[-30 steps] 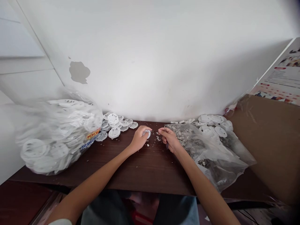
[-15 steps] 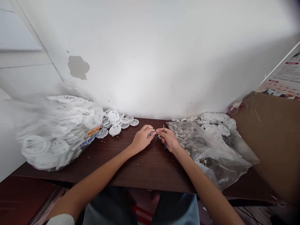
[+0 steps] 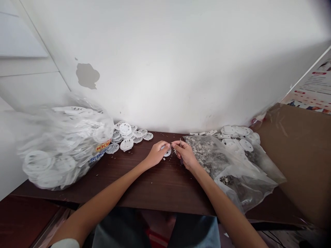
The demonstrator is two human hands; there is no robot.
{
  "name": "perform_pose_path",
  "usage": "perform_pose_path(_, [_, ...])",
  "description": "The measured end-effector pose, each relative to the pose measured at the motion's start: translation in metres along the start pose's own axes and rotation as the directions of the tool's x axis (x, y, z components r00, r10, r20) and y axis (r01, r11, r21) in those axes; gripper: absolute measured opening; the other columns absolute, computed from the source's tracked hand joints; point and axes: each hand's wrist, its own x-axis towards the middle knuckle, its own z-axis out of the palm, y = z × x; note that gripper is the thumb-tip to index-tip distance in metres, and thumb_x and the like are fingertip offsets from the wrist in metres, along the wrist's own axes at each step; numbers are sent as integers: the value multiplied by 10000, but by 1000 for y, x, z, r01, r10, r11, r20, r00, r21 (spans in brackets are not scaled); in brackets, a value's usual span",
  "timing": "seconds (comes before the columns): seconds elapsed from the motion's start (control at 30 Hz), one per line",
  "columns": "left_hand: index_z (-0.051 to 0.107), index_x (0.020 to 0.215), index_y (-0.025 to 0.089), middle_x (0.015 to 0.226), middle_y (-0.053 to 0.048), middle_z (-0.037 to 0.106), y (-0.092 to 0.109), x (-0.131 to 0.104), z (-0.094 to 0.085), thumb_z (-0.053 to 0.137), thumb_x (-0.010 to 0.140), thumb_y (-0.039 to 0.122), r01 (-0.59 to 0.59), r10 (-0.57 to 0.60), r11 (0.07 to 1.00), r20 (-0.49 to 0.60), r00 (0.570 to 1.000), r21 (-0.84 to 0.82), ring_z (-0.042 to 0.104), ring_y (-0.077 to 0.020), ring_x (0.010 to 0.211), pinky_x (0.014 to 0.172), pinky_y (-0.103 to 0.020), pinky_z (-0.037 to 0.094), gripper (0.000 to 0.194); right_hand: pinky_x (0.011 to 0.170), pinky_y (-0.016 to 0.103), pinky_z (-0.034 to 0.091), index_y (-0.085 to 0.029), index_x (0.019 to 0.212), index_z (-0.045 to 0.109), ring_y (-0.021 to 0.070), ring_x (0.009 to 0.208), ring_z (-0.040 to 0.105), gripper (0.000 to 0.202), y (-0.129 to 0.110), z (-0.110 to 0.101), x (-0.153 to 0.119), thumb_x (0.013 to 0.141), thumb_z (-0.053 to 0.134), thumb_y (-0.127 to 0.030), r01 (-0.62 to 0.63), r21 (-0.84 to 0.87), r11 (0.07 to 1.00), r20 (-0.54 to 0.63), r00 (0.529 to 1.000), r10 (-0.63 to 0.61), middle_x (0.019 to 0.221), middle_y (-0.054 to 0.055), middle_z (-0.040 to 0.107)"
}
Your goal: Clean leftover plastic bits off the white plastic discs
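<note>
Close together over the middle of the table, my two hands meet at a white plastic disc (image 3: 168,152). My left hand (image 3: 157,153) is closed on the disc and covers most of it. A slim tool (image 3: 181,161), dark at its lower end, passes through the closed fingers of my right hand (image 3: 185,154); its kind cannot be made out. The right thumb and fingertip pinch at the disc's far edge, where a tiny part may be; it is too small to tell. Just right of that hand lies a clear bag of small metal-looking parts (image 3: 198,148).
On the left, a large clear bag (image 3: 64,148) bulges with white discs. Beside it is a loose pile of slotted discs (image 3: 126,136). More white pieces (image 3: 235,132) lie at the back right, next to a cardboard box (image 3: 297,155). White crumbs dot the brown table (image 3: 144,193).
My left hand has tilted the disc, so its white face now shows below the fingers instead of a shaded side. Both hands stay in nearly the same place; the right still holds the slim tool.
</note>
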Motion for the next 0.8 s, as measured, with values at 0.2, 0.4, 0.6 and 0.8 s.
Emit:
perform_pose_path(0.2, [730,1014,198,1023,-64,739,1,-3,4,628,991,507,-80,78,990,20,997,117,684,-219,935,842,-323,515,326,437,252,238,-206,901,721,88,444,353,440,0,-2,1,717,892,-568,11,4,1000,-5,1000,-11,519,-79,474])
perform_pose_path(0.4, [743,1010,220,1059,-59,751,-1,-1,1,583,1021,431,-99,105,982,-33,994,161,692,-235,1016,954,-358,513,266,452,267,275,-215,916,702,106,473,380,418,2,-15,8,750,844,-572,22,-97,995,-82,996,-30,568,-68,506])
perform_pose_path(0.6, [734,1038,206,1126,-72,749,-3,6,-11,525,1045,402,-65,86,989,-160,983,132,688,-239,1073,1015,-362,495,286,658,294,471,-214,866,692,182,741,615,312,7,-36,21,759,788,-491,77,-458,886,-140,978,-157,840,26,710])
perform_pose_path(0.8, [742,1018,212,1091,-60,761,-12,12,-17,530,1028,416,55,-45,998,-234,971,37,683,-248,1036,998,-364,489,294,507,295,387,-217,1035,652,144,553,508,461,8,-28,32,809,718,-614,-28,-359,933,-252,965,-68,900,49,733])
